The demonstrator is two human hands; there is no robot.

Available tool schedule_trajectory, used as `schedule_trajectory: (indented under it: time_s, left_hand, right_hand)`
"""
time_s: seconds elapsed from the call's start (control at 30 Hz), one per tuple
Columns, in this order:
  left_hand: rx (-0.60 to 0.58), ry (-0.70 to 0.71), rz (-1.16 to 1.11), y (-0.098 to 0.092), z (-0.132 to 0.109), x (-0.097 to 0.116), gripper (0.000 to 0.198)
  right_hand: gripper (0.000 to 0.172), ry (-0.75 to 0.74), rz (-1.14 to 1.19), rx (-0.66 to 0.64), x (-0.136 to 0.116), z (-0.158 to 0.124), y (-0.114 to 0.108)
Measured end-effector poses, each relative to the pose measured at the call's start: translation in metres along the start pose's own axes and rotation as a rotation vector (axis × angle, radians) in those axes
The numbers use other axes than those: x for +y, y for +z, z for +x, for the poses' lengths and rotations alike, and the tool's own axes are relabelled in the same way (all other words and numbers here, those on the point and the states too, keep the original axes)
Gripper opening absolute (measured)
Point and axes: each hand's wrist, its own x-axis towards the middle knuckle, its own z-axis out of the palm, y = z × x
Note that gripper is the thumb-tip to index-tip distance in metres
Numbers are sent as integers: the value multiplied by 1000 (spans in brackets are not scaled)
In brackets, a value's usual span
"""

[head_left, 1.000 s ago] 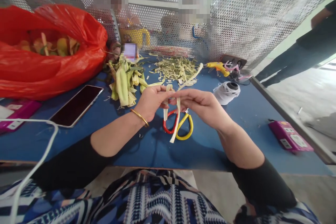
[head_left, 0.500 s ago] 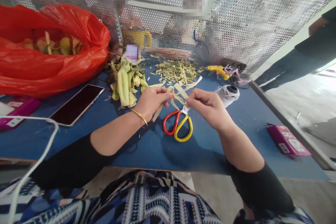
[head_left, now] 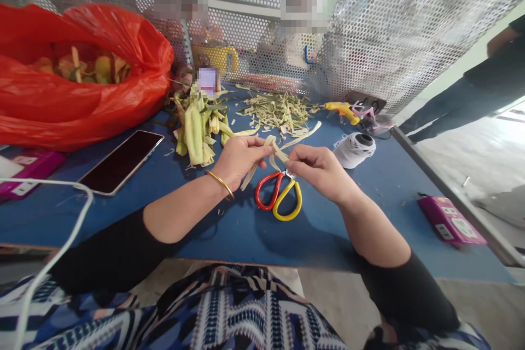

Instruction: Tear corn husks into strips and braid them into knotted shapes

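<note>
Pale green corn husk strips [head_left: 270, 145] form a small loop between my two hands. My left hand [head_left: 241, 159], with a gold bangle at the wrist, pinches the strips between thumb and fingertips, and a loose tail hangs below it. From the other side, my right hand [head_left: 314, 167] pinches a strip close to the loop. Red and yellow handled scissors [head_left: 287, 202] lie on the blue table just under the hands; their blades are mostly hidden. A heap of corn husks [head_left: 196, 134] rests left of and beyond my left hand.
Husk scraps [head_left: 276, 112] are scattered at the back. A thread spool [head_left: 356, 150] and a yellow glue gun [head_left: 343, 111] are to the right, near a purple packet [head_left: 451, 220]. Leftward are a phone [head_left: 123, 161], a red bag [head_left: 94, 109] and a white cable [head_left: 77, 219]. A person [head_left: 471, 82] stands far right.
My right hand has moved slightly left and down, toward my left hand. The wide strip end that stood up between the hands is now pulled lower along the loop.
</note>
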Motion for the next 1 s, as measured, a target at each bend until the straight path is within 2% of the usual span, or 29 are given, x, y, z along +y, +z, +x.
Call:
schedule_trajectory:
  time_s: [0.3,0.47,0.6,0.7,0.8,0.9,1.0]
  left_hand:
    - [-2,6,45,2,-3,2,8]
    - [-86,78,124,5,-6,-3,10]
    - [-135,102,179,6,-8,-5,8]
    - [-217,93,211,7,-10,-5,5]
    - [-294,69,266,8,-12,-6,4]
    - [-336,47,297,9,-14,-8,6]
    - [-401,18,296,9,-14,-9,7]
  right_hand:
    - [24,57,-74,74,5,0,3]
    - [27,76,-175,136,2,-1,8]
    - [24,115,-39,195,2,1,8]
    - [31,154,25,208,4,3,5]
    - [39,183,54,114,7,5,4]
    - [37,252,205,4,11,7,5]
    - [39,279,365,70,15,10,6]
